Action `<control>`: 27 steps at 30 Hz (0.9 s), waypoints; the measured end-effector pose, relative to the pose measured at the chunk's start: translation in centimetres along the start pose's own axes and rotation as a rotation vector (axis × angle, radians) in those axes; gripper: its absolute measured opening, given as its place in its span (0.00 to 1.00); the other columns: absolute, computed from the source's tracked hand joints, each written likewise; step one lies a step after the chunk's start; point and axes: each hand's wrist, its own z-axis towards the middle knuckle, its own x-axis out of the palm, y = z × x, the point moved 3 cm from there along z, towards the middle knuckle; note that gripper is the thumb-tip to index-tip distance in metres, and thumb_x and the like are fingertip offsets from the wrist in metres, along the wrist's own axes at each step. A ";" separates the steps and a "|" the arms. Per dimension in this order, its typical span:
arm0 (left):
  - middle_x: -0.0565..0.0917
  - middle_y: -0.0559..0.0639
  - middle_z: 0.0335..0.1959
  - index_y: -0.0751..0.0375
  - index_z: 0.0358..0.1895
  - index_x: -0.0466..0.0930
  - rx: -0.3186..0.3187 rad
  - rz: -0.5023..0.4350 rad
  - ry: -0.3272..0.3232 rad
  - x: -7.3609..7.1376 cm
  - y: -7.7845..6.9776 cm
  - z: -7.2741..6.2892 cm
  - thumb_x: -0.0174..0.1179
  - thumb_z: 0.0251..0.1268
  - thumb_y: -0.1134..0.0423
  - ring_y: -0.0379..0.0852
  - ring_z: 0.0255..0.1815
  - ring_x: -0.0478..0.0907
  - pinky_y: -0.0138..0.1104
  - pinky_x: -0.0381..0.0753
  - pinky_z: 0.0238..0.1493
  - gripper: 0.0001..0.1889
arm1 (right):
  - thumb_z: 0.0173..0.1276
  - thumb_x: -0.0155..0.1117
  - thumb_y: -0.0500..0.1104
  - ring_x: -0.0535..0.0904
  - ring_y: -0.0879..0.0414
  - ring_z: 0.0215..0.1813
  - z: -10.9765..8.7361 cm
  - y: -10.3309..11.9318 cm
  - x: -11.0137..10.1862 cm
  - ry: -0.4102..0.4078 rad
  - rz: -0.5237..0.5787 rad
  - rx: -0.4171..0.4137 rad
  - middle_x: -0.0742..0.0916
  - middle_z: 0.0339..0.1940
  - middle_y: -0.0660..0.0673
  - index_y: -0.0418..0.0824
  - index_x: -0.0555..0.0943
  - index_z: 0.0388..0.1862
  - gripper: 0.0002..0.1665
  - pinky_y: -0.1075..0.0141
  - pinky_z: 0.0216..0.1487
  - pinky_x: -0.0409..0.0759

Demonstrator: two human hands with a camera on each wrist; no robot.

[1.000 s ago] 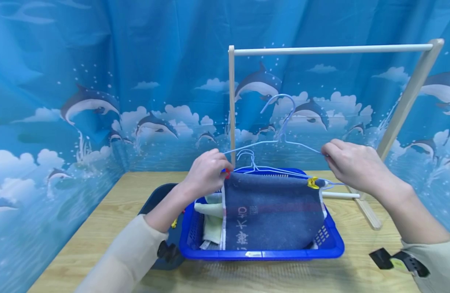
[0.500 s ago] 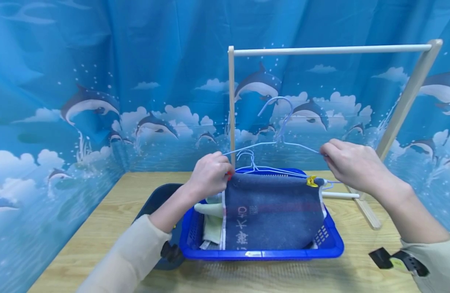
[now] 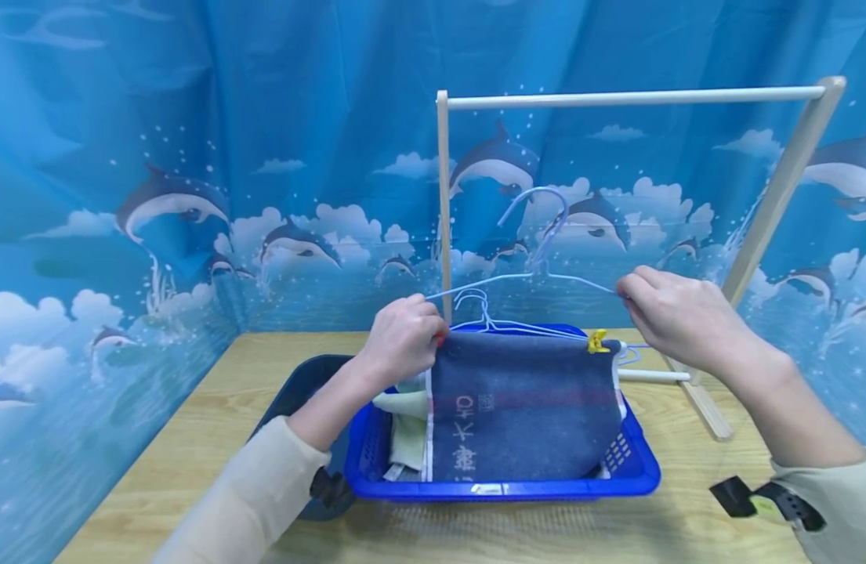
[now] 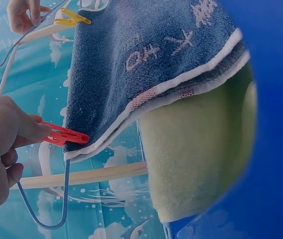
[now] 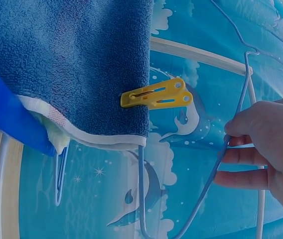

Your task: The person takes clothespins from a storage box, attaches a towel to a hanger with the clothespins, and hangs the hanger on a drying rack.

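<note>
A dark blue towel [image 3: 527,407] with white edging and pale lettering is draped over the lower bar of a light-blue wire hanger [image 3: 503,277]. In the left wrist view, my left hand [image 4: 7,144] pinches a red clothespin [image 4: 64,134], whose tip is on the towel's top corner. My right hand [image 3: 679,313] grips the hanger's sloping right arm between thumb and fingers, as the right wrist view shows. A yellow clothespin [image 5: 156,94] is clipped at the towel's other top corner. The hanger's hook [image 3: 541,192] points upward.
Below the towel stands a blue plastic basket [image 3: 644,470] with a pale green cloth [image 3: 407,435] inside. More wire hangers [image 3: 485,309] show behind the towel. A dark bin [image 3: 298,384] sits to the left. At the back right rises a wooden rack [image 3: 637,98].
Both hands keep their holds. The towel's right end and yellow clothespin have risen slightly and shifted a little to the left; the left hand has moved only slightly.
</note>
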 end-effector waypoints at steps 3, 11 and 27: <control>0.80 0.46 0.23 0.57 0.26 0.86 0.027 0.037 -0.024 0.0 -0.1 -0.1 0.63 0.44 0.74 0.43 0.25 0.68 0.30 0.65 0.26 0.08 | 0.57 0.56 0.33 0.73 0.53 0.20 0.0 0.0 0.0 -0.001 -0.003 0.004 0.79 0.26 0.43 0.36 0.76 0.33 0.04 0.65 0.12 0.63; 0.82 0.48 0.28 0.58 0.24 0.83 0.109 0.153 -0.035 0.0 -0.7 -0.3 0.62 0.48 0.70 0.45 0.27 0.71 0.31 0.66 0.26 0.03 | 0.61 0.54 0.34 0.72 0.54 0.19 0.0 0.0 0.0 0.009 -0.010 0.020 0.79 0.26 0.43 0.36 0.76 0.33 0.04 0.65 0.13 0.62; 0.83 0.49 0.30 0.59 0.28 0.84 0.143 0.241 -0.050 0.3 -0.9 -0.6 0.60 0.54 0.68 0.45 0.28 0.72 0.31 0.66 0.26 0.04 | 0.59 0.57 0.33 0.71 0.56 0.20 0.0 0.1 0.2 0.039 -0.014 0.046 0.79 0.26 0.44 0.36 0.76 0.33 0.03 0.66 0.14 0.63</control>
